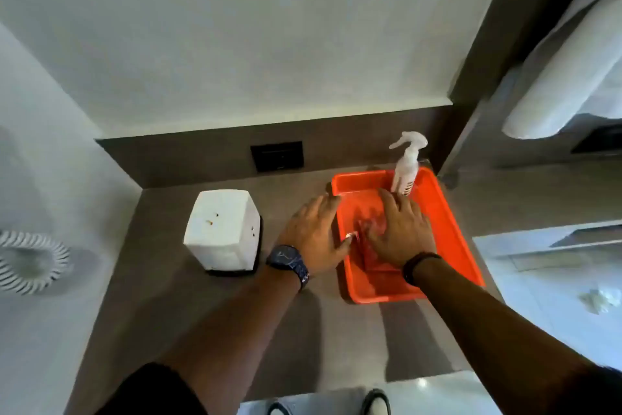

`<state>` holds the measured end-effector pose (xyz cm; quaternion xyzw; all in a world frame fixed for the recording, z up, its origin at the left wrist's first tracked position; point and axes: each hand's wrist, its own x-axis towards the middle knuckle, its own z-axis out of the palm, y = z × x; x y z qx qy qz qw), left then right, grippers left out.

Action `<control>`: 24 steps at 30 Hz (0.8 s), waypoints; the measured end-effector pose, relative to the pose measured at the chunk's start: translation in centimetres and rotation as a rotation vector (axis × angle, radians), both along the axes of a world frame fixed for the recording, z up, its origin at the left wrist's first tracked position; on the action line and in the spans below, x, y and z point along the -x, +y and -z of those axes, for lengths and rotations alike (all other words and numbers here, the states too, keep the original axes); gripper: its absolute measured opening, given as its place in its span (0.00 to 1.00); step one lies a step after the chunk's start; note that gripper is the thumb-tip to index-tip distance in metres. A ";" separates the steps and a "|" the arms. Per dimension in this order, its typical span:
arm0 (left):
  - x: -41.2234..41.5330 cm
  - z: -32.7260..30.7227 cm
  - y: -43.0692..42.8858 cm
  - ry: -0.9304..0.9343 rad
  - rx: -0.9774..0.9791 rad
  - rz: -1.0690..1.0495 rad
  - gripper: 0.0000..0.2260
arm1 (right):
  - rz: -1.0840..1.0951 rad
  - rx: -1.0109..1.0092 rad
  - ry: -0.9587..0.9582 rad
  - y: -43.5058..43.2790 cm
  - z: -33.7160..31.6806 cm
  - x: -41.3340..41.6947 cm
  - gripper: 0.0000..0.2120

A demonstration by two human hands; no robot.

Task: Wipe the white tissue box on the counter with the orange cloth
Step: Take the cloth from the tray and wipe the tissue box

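We had both hands down in the orange tray (447,212), the right hand (402,229) spread flat on the orange cloth (368,229) and the left hand (314,233) open at the tray's left rim. The cloth looked soft and limp, best pinched at a loose edge, though blur hid its folds. The white tissue box (222,229) stood left of the tray, probably light enough to slide.

Counter (188,307): tissue box (222,229), tray (451,229).

tissue box (222,229): white, small orange specks
tray (451,229): bright orange
spray bottle (405,165): white
counter (161,297): grey-brown
watch (288,261): dark blue
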<state>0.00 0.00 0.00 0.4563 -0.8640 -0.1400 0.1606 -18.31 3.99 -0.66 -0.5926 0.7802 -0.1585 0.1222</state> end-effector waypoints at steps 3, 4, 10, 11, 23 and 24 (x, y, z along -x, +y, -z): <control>1.3 4.0 0.4 -0.011 -0.115 -0.020 0.34 | -0.009 -0.161 0.068 0.6 3.5 0.8 0.34; 1.6 5.2 0.8 -0.023 -0.165 -0.039 0.35 | -0.026 -0.211 0.091 0.9 4.6 1.0 0.35; 3.0 9.3 1.4 0.013 -0.221 -0.097 0.34 | -0.098 -0.291 0.167 -0.6 8.1 1.7 0.41; 3.1 9.5 1.5 0.020 -0.213 -0.102 0.35 | -0.096 -0.306 0.167 -0.9 8.5 1.6 0.41; -0.9 3.0 -3.5 -0.053 -0.092 -0.026 0.43 | 0.258 -0.045 -0.273 -4.1 7.0 -0.5 0.25; -2.3 1.2 -4.9 -0.059 -0.027 -0.028 0.43 | 0.301 0.055 -0.414 -4.7 5.9 -1.5 0.27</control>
